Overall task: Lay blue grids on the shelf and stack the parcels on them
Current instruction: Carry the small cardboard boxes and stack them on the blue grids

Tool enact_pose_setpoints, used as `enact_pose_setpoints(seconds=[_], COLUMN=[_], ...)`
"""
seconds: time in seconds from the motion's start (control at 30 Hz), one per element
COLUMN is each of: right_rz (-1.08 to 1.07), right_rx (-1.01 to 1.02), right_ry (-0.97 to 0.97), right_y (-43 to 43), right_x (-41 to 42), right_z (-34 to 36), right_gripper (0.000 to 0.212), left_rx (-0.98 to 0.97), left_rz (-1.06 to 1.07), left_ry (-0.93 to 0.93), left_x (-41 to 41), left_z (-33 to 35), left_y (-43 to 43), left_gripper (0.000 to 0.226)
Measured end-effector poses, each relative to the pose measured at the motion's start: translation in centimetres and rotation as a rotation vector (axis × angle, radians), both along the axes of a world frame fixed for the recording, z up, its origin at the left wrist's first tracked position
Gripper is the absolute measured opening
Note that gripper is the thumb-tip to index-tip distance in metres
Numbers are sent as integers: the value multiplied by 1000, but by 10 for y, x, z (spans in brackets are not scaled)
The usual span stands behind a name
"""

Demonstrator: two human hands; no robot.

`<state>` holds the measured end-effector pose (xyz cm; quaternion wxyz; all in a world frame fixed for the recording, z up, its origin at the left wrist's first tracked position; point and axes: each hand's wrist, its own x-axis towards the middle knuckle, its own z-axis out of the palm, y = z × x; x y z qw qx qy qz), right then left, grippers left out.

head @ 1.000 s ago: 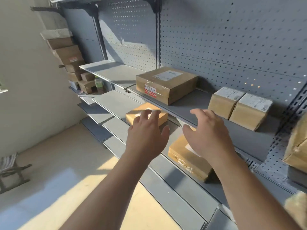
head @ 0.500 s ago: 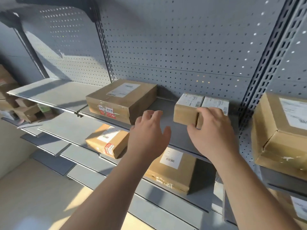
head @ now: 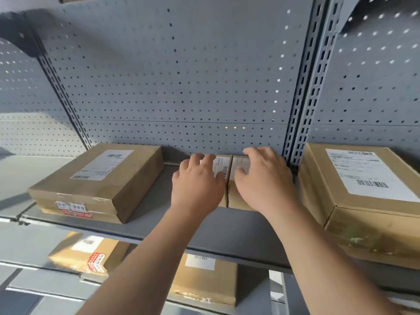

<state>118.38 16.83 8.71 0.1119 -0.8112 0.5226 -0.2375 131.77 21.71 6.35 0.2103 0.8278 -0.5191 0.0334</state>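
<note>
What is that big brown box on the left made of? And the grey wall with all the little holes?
The big brown box looks like cardboard: dull brown, with folded edges, shiny tape and a white paper label stuck on top. The grey wall is probably painted metal: smooth and flat, with neat rows of punched holes.

Left hand [head: 197, 188], right hand [head: 264, 180] outstretched, palms down.

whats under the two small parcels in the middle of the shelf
Only bare grey shelf shows beneath the small parcels, no blue grid. The left hand and right hand hide most of their lower edges.
</note>
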Motion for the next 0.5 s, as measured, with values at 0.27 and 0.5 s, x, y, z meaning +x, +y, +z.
enact_pose_setpoints(seconds=[0.27,0.5], right_rz=[-79,-107], right_rx=[38,125], right_ry=[104,108], right_y=[-24,-41], right_x=[19,37], right_z=[-7,-22], right_gripper=[42,39], left_rx=[92,174], left_rz=[-147,-279], left_ry=[19,124], left_x=[23,39], left_z=[-6,-11], left_y=[-46,-57], left_gripper=[48,48])
